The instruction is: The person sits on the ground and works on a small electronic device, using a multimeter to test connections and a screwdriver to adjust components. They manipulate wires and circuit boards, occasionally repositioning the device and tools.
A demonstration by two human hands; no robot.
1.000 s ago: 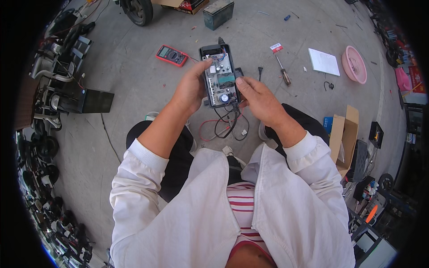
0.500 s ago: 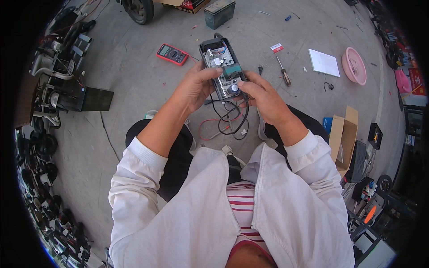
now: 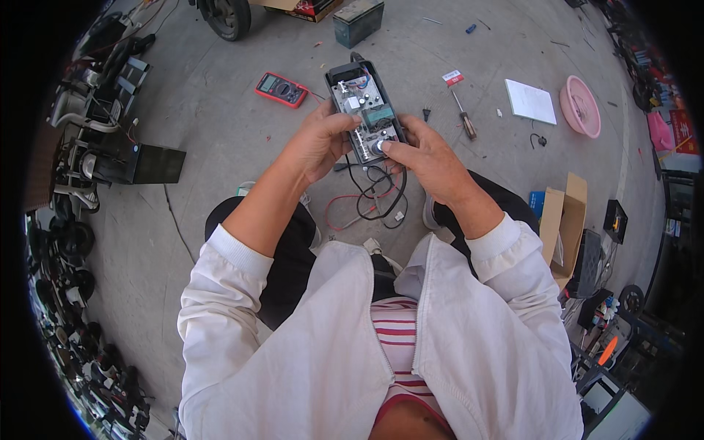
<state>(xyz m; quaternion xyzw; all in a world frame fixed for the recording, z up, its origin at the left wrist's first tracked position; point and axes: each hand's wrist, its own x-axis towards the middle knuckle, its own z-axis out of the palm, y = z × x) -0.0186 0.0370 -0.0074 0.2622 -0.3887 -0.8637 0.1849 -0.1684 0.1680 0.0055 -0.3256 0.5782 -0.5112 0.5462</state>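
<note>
I hold an open black electronic device [image 3: 361, 95], its circuit board showing, between both hands above the floor. My left hand [image 3: 320, 143] wraps round its left side, thumb over the board's middle. My right hand [image 3: 425, 158] grips the lower right, thumb on a round capacitor near that end. Black cables and red leads [image 3: 343, 202] hang and lie beneath it. A red multimeter [image 3: 281, 89] is on the floor to the left. Right of the device lie a two-pin plug [image 3: 426, 113] and a screwdriver [image 3: 466, 121].
A white pad [image 3: 529, 101], a pink basin [image 3: 579, 106] and cardboard box [image 3: 561, 227] are on the right. A dark battery [image 3: 358, 26] and a wheel [image 3: 229, 22] stand at the top. Metal equipment [image 3: 147, 158] and parts line the left.
Since a second ago, the device has tilted, its top end shifting left. My left thumb has slid down across the board; my right thumb has moved lower, onto the capacitor.
</note>
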